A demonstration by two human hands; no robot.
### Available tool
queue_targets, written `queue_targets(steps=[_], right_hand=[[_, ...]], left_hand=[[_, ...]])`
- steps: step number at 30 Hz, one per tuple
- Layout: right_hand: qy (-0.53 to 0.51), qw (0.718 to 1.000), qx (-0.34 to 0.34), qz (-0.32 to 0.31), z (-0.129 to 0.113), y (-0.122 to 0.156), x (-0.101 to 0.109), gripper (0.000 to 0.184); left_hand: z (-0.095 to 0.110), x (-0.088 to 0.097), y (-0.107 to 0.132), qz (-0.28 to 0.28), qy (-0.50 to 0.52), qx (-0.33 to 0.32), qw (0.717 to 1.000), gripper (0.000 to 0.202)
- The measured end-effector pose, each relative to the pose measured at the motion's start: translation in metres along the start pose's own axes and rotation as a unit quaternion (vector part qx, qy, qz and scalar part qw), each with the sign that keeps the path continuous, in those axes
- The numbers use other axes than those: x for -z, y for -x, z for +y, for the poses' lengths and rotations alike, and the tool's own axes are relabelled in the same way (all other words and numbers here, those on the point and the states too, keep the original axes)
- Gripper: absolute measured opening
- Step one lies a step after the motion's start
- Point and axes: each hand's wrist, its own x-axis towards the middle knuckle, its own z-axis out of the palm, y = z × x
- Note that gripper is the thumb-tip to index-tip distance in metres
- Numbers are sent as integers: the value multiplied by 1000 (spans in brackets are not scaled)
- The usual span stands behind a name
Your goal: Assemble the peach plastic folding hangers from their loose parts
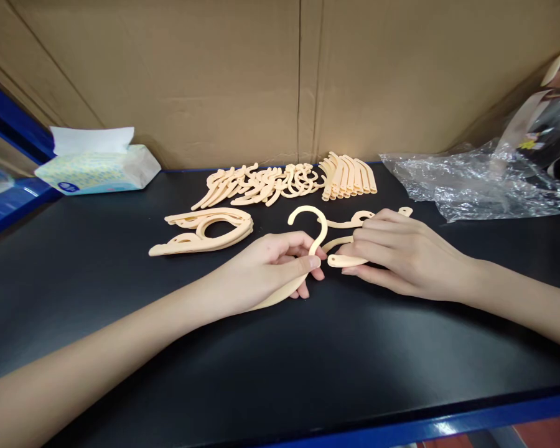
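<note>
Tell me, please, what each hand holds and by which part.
The left hand grips a peach hook piece by its shaft, below the curve. The right hand holds a flat arm piece near its rounded end.

On the worktop (121,323), a tissue pack (98,168) lies back left, a row of hook parts (261,185) back centre, a plastic bag (476,183) back right. A stack of hangers (205,231) lies before the row, left of the left hand (266,267) with a hooked piece (310,218) in it; the right hand (401,255) is just beside
</note>
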Motion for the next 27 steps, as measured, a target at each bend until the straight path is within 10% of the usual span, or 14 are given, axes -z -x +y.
queue_targets(steps=[27], right_hand=[[-4,1000,15,-18,3,0,-3,24]], left_hand=[[3,0,0,-1,12,9,1000,11]])
